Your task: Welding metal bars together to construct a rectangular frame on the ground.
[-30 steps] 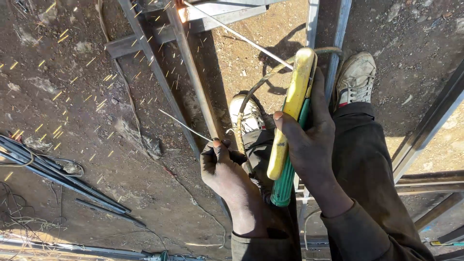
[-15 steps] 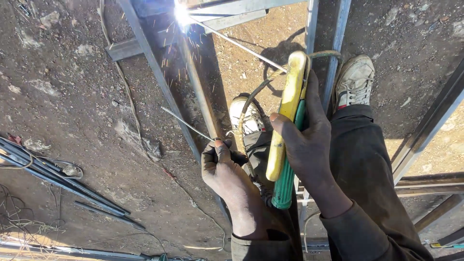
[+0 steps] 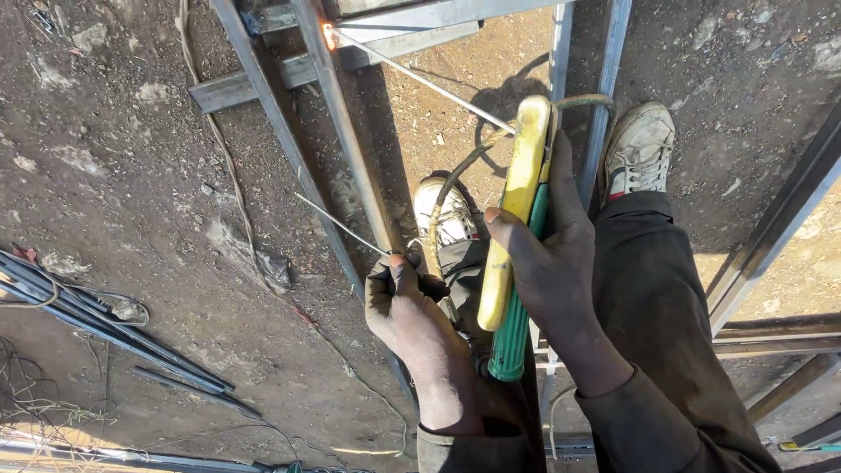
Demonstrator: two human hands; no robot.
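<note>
Right hand [image 3: 547, 263] fingers clamped around yellow-green electrode holder [image 3: 517, 236]; left hand [image 3: 407, 302] fingers pinched on spare rod [image 3: 342, 223].

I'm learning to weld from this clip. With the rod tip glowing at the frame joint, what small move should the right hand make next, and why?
Probably ease the right hand forward a touch, feeding the welding rod along the joint. The tip glows orange where the steel bars cross, so contact is there; the left hand holds a spare rod clear.

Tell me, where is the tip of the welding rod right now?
In the head view, the welding rod runs up and left from the yellow-and-green holder in the right hand; its glowing tip touches the metal frame near the top.
</note>
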